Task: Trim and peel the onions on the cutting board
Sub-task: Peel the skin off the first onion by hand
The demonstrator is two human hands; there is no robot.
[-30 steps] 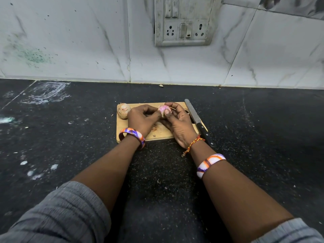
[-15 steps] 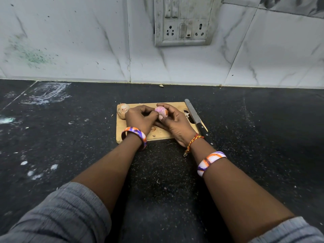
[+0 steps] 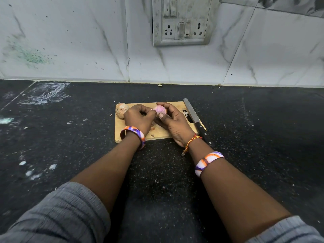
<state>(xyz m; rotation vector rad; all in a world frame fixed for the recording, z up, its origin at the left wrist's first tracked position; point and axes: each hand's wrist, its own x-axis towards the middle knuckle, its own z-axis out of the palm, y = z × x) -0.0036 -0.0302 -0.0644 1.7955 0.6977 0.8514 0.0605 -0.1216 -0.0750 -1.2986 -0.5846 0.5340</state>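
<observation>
Black speckled counter [image 3: 70, 146] is carrying a small wooden cutting board [image 3: 163, 133] set near the tiled wall. Kitchen knife [image 3: 194, 116] is lying along the board's right edge, handle toward the person, untouched.

Right hand [image 3: 175, 125] is cradling the pink onion [image 3: 158, 109] just above the board, fingers arching over its top and thumb tucked below. Left hand [image 3: 138, 118] is closing against the onion's left side, fingertips pinching at the skin there; the exact pinch point is hidden behind the knuckles. A second onion [image 3: 121, 109], papery brown skin still on, is sitting at the board's far left corner, just beside the left hand.

Judgement: peeling step, well along on this onion, since purple flesh is showing over most of the visible face. To do it well, the right hand should be rolling the onion slowly while the left is catching a loose edge and pulling along the curve, taking whole sheets rather than flakes. Small skin scraps [image 3: 152, 128] are gathering on the board under the hands; sweeping them aside before the second onion would keep the cutting area steady.
</observation>
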